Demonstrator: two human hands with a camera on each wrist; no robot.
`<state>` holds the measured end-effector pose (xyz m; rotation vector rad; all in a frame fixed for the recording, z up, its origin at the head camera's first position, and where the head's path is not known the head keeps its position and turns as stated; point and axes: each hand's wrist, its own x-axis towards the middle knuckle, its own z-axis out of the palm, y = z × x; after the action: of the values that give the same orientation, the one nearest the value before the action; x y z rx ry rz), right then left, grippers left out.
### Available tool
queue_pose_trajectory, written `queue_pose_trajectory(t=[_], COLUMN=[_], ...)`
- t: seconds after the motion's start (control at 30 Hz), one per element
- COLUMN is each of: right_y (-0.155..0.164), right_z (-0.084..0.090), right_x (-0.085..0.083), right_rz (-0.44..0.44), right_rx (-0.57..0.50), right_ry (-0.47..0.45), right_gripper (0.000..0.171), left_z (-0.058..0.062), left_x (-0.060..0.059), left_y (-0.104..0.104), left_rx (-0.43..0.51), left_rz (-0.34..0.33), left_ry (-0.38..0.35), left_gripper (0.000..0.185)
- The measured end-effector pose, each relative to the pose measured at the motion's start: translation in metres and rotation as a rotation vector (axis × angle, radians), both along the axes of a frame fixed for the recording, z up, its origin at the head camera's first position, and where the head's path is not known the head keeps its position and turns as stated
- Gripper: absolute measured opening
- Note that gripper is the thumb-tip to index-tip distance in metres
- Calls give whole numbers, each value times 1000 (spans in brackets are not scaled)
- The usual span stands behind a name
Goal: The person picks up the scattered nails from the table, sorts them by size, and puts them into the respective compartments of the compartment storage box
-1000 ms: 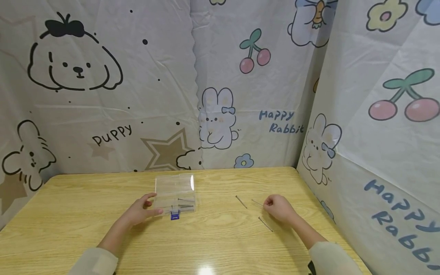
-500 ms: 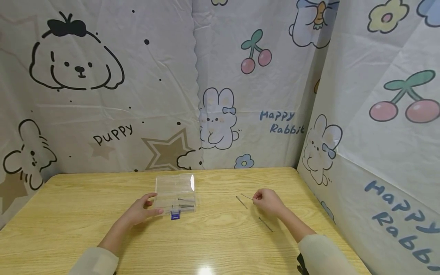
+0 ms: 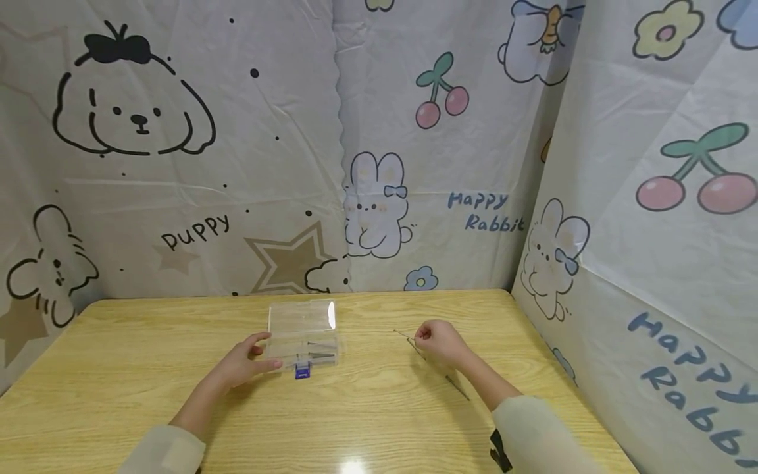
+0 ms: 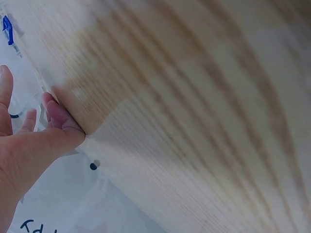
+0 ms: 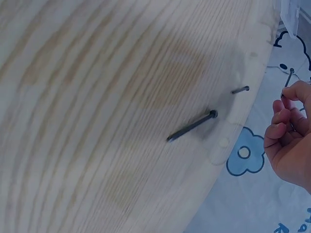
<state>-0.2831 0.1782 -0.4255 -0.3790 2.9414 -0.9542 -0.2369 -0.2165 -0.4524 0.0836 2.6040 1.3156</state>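
In the head view a clear plastic box (image 3: 301,317) stands on the table with its lid raised at the back and a blue latch (image 3: 303,372) at its front. Several nails (image 3: 322,355) lie inside it. My left hand (image 3: 237,363) holds the box at its left side, thumb at the front edge. To the right, my right hand (image 3: 441,341) pinches a nail (image 5: 288,81) between thumb and fingers, its head end pointing away from the hand. Below that hand lie two more nails, one nearer me (image 3: 458,388) and one partly hidden (image 5: 240,90).
The wooden table (image 3: 355,421) ends at a patterned cloth (image 3: 379,131) hanging behind it. Another cloth panel (image 3: 651,263) hangs along the right side.
My right hand has moved left with the pinched nail, from beyond the loose nails to above one of them. The left hand and the box have stayed in place.
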Motion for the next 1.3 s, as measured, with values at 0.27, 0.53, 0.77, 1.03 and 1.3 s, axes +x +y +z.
queue_pose_trajectory(t=[0.27, 0.53, 0.77, 1.03, 1.3], right_y=[-22, -43, -59, -73, -88], right_z=[-1, 3, 6, 6, 5], right_x=[-4, -4, -6, -5, -8], right_rz=[44, 99, 147, 188, 214], right_rx=[5, 13, 29, 17, 29], right_ry=[1, -1, 26, 2, 27], right_gripper=[6, 6, 7, 8, 8], left_z=[-1, -1, 2, 3, 5], left_x=[-1, 0, 1, 1, 2], left_y=[0, 0, 1, 3, 3], left_rx=[-5, -12, 4, 1, 0], left_rz=[2, -2, -4, -8, -4], left_ry=[-1, 3, 1, 4, 0], left_gripper=[85, 84, 82, 81, 81])
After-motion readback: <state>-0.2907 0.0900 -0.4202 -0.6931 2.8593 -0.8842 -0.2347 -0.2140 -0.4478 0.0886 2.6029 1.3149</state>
